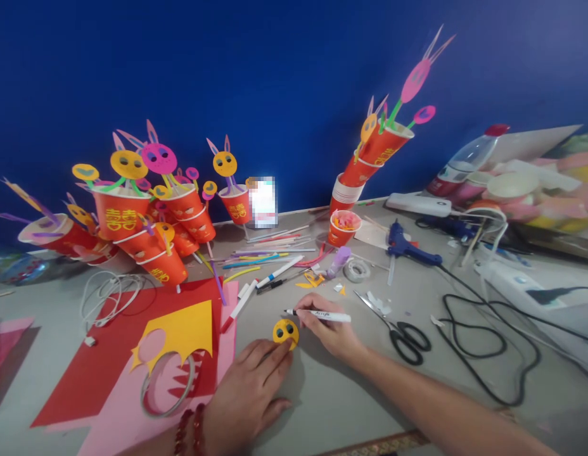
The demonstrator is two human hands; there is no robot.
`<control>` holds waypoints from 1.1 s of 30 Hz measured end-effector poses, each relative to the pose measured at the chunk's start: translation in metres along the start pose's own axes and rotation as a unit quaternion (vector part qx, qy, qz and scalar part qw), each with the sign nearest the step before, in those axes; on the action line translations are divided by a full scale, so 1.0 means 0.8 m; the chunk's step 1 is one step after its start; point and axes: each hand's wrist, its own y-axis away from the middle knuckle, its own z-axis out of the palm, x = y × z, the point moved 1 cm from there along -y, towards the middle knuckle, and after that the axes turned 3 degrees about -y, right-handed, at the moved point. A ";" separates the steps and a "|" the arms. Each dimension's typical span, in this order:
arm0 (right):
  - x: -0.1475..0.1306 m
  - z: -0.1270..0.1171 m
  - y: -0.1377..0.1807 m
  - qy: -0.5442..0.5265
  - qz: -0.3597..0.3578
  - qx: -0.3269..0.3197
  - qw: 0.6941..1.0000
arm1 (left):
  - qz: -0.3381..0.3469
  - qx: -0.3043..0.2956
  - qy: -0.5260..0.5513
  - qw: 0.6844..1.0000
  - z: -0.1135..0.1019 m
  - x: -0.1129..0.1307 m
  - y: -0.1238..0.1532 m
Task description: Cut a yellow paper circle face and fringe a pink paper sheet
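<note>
A small round yellow paper face (281,329) with dark eyes lies flat on the grey table. My left hand (253,386) rests palm down, fingers stretched out, its fingertips on the disc's lower edge. A white acrylic marker (329,315) with a dark tip is pinched in my right hand (325,326). Its tip points left, just above the disc and apart from it as far as I can see. To the left lie red paper (104,361) and a cut yellow sheet (194,323). Black-handled scissors (408,342) lie partly open right of my right hand.
Stacked red paper cups (123,212) with paper bunny faces stand at the back left; another leaning stack (363,168) is at the back right. Pens and coloured sticks (275,240) lie between. A blue glue gun (410,247), its black cable (493,304) and a power strip (526,291) occupy the right.
</note>
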 end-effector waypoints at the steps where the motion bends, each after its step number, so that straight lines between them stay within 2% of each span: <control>1: 0.000 0.001 0.000 -0.019 0.013 0.004 1.000 | -0.001 0.005 0.004 1.000 0.000 0.000 0.000; 4: 0.000 0.002 0.000 -0.064 0.037 0.020 0.997 | -0.002 0.031 0.021 0.999 -0.001 -0.001 -0.001; 7: -0.003 -0.001 0.001 -0.048 0.010 0.047 0.998 | 0.000 0.070 0.049 0.996 -0.008 0.000 0.000; 10: -0.014 -0.009 0.005 0.052 -0.084 0.085 0.991 | -0.021 0.117 0.086 0.989 -0.024 -0.002 0.002; 12: -0.026 -0.016 0.011 0.127 -0.170 0.087 0.973 | -0.062 0.138 0.099 0.984 -0.039 -0.010 0.001; 15: -0.041 -0.021 0.021 0.179 -0.273 0.069 0.943 | -0.120 0.150 0.086 0.978 -0.059 -0.038 -0.008; 19: -0.052 -0.021 0.029 0.182 -0.357 0.026 0.916 | -0.156 0.160 0.021 0.974 -0.073 -0.086 -0.040; 22: -0.056 -0.022 0.032 0.178 -0.373 0.015 0.911 | -0.173 0.162 -0.009 0.971 -0.072 -0.106 -0.068; 26: -0.061 -0.031 0.033 0.160 -0.350 0.047 0.922 | -0.189 0.173 -0.020 0.966 -0.074 -0.117 -0.087; 28: -0.062 -0.035 0.034 0.156 -0.345 0.058 0.923 | -0.206 0.180 -0.023 0.962 -0.082 -0.126 -0.086; 31: -0.062 -0.034 0.037 0.143 -0.366 0.025 0.919 | -0.243 0.183 -0.025 0.952 -0.093 -0.141 -0.074; 33: -0.061 -0.028 0.040 0.124 -0.341 0.006 0.932 | -0.261 0.168 -0.022 0.950 -0.093 -0.147 -0.064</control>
